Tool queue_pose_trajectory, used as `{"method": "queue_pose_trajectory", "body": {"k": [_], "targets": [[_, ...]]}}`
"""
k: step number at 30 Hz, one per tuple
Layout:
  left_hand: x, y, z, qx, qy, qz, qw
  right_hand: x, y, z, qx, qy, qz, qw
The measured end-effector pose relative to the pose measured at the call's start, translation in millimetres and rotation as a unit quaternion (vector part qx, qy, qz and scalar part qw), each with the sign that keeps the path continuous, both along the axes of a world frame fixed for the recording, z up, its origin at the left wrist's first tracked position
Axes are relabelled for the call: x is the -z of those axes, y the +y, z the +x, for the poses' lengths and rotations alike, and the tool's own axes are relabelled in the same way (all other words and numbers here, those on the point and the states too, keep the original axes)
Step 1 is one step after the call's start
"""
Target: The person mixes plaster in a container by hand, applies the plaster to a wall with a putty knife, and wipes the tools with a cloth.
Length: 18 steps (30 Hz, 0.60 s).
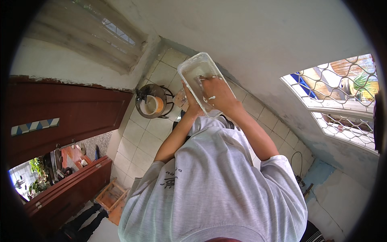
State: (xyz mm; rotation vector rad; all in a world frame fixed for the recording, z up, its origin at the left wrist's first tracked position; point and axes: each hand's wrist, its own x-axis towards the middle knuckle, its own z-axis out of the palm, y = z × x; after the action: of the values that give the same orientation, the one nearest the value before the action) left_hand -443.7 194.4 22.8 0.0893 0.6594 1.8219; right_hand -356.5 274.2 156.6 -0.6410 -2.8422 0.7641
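Observation:
My left hand (192,101) grips a long, clear plastic container (186,69) by its left side, near its closer end. The container is tilted and has whitish smears on its walls. My right hand (219,92) reaches down inside it, with its fingers curled and spots of white paste on the skin. Its fingertips are mostly hidden, and I cannot make out what they hold, if anything.
A round stool (142,89) to the left carries an orange-and-white bucket (158,105) and a dark bundle. Walls meet in the far corner. A dark red door (68,107) stands at left, near a wooden frame (114,193). A grilled window (338,84) opens at right.

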Motion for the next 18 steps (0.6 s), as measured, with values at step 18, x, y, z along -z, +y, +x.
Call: {"method": "queue_pose_trajectory", "body": {"k": [18], "targets": [[10.9, -20.9, 4.1, 0.041, -0.009, 0.004, 0.999, -12.0, -21.7, 9.8, 0.022, -0.071, 0.031, 0.997]]}}
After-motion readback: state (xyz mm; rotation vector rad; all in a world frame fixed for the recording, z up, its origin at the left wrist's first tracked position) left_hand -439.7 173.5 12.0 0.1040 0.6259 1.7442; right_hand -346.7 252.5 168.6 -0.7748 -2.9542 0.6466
